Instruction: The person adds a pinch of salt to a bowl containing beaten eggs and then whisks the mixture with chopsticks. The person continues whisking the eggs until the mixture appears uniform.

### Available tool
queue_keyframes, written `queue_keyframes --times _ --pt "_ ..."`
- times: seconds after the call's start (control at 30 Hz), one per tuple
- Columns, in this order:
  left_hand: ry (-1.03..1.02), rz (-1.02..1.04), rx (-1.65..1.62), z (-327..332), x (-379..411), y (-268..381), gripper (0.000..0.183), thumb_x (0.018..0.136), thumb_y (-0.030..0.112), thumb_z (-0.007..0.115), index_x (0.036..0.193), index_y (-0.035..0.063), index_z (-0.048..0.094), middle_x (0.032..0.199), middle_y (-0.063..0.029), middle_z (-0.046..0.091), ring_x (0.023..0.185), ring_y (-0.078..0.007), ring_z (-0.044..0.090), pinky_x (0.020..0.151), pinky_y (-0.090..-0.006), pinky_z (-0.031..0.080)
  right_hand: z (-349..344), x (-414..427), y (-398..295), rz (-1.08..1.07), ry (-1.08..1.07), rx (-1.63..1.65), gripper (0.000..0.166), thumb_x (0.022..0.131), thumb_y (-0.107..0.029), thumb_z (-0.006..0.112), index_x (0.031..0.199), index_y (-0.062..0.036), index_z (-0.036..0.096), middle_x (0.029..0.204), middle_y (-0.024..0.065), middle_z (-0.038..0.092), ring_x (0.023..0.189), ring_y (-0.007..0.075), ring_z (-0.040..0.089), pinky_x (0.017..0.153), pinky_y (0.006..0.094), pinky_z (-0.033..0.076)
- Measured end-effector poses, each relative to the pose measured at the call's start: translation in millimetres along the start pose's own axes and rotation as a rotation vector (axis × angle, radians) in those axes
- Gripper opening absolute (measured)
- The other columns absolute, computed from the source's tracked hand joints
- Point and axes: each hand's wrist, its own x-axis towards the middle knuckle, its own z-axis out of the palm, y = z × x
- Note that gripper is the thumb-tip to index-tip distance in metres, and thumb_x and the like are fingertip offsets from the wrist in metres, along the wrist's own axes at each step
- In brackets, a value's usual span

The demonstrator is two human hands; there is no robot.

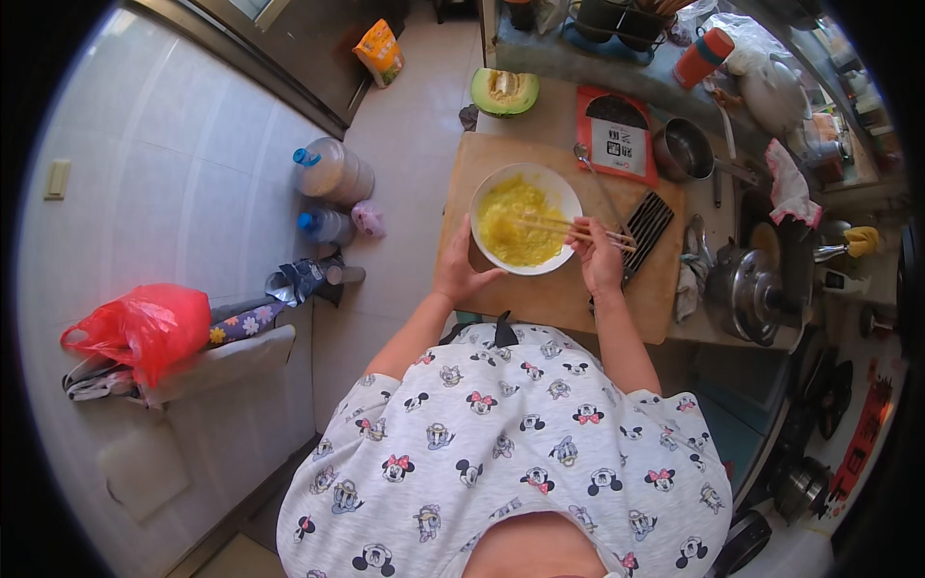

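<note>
A white bowl [569, 189] with yellow beaten egg [517, 231] in it stands on a wooden cutting board [650, 311]. My left hand [461, 266] rests against the bowl's lower left side, thumb along the rim. In my right hand [598, 256] are wooden chopsticks [553, 222], their tips in the egg. Right of the bowl lie a long-handled metal spoon [581, 150] and a dark, slotted blade-like utensil [649, 220], its lower part partly hidden by my right hand and wrist.
Beyond the board are a cut green melon [506, 94], a red food pouch [618, 137] and a small saucepan [683, 149]. A lidded steel pot [737, 289] and a cloth [690, 285] sit at the right. Large plastic bottles [336, 170] stand on the floor at the left.
</note>
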Motion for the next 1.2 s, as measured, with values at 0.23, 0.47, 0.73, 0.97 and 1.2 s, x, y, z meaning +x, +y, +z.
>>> queue_keyframes --times 0.23,0.47,0.73,0.97,1.2 --pt "0.008 -0.024 0.001 0 -3 -2 0.114 0.059 0.031 0.085 0.145 0.0008 0.018 0.139 -0.0222 0.039 0.128 -0.0341 0.041 0.105 -0.039 0.036 17 -47 -35 -0.229 -0.351 -0.482 0.021 0.095 -0.015 0.053 0.097 0.0034 0.062 0.082 0.0106 0.062 0.07 0.0142 0.06 0.063 0.0259 0.048" --pt "0.008 -0.001 0.005 -1 0 -4 0.117 0.059 0.033 0.086 0.146 0.002 0.015 0.138 -0.022 0.041 0.126 -0.0342 0.043 0.103 -0.0396 0.037 44 -40 -28 -0.693 -0.242 -0.878 0.01 0.089 -0.003 0.057 0.093 0.0026 0.064 0.078 0.0118 0.062 0.067 0.0171 0.061 0.06 0.0286 0.048" --pt "0.011 -0.023 -0.025 0 -3 -5 0.116 0.06 0.035 0.085 0.146 0.001 0.015 0.139 -0.0212 0.04 0.125 -0.0341 0.044 0.103 -0.0393 0.038 49 -42 -10 -0.799 -0.431 -0.92 0.009 0.089 -0.003 0.058 0.091 0.0042 0.062 0.078 0.0115 0.062 0.061 0.0148 0.061 0.056 0.025 0.048" --pt "0.006 -0.03 -0.016 -1 -4 -5 0.115 0.061 0.035 0.085 0.145 -0.0006 0.016 0.139 -0.0218 0.04 0.124 -0.0346 0.044 0.102 -0.0392 0.038 57 -47 -35 -0.543 -0.177 -0.826 0.01 0.09 -0.005 0.058 0.093 0.0029 0.062 0.079 0.0099 0.062 0.065 0.0153 0.062 0.06 0.0266 0.049" --pt "0.023 -0.017 -0.016 -1 -2 -2 0.113 0.06 0.033 0.085 0.144 -0.0009 0.018 0.137 -0.0219 0.041 0.123 -0.0346 0.046 0.101 -0.039 0.039 73 -36 -13 -0.814 -0.34 -1.001 0.008 0.089 -0.002 0.057 0.091 0.003 0.062 0.084 0.0126 0.064 0.073 0.0212 0.063 0.063 0.0289 0.049"
